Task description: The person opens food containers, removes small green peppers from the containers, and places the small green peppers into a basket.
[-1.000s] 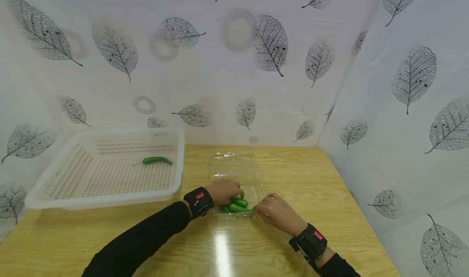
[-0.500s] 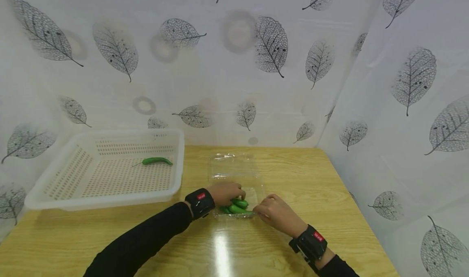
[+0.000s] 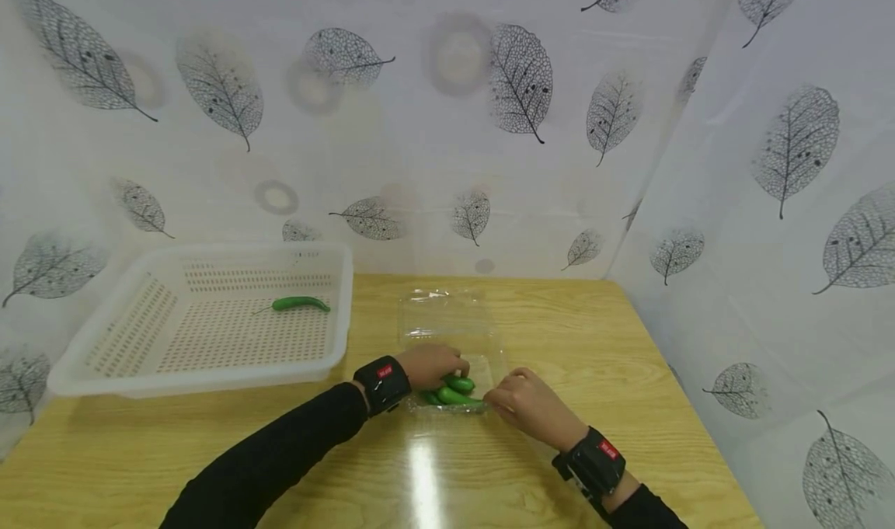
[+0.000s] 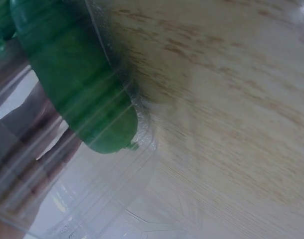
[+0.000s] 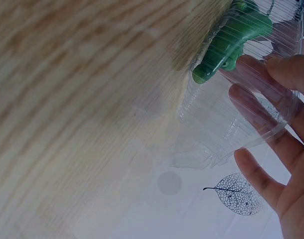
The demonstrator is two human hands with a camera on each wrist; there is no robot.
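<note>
A clear plastic clamshell box (image 3: 447, 315) lies on the table with its lid folded back. Several green chili peppers (image 3: 456, 398) are along its near side. My left hand (image 3: 430, 365) reaches in from the left, its fingers curled over a pepper; the fingertips are partly hidden. In the left wrist view a thick green pepper (image 4: 82, 84) lies against the see-through wall, with fingers (image 4: 37, 144) behind it. My right hand (image 3: 533, 406) pinches the box's right side between thumb and index finger. The right wrist view shows fingers (image 5: 249, 107) through the plastic, near peppers (image 5: 236, 40).
A white perforated basket (image 3: 210, 377) stands at the left, with one green chili pepper (image 3: 299, 303) lying in it. The wooden table (image 3: 573, 335) ends at a leaf-patterned sheet (image 3: 419, 148) behind, and another stretch of sheet borders the right.
Both hands stay almost where they were. The left fingers shift only slightly over the peppers; the right hand keeps its pinch on the box.
</note>
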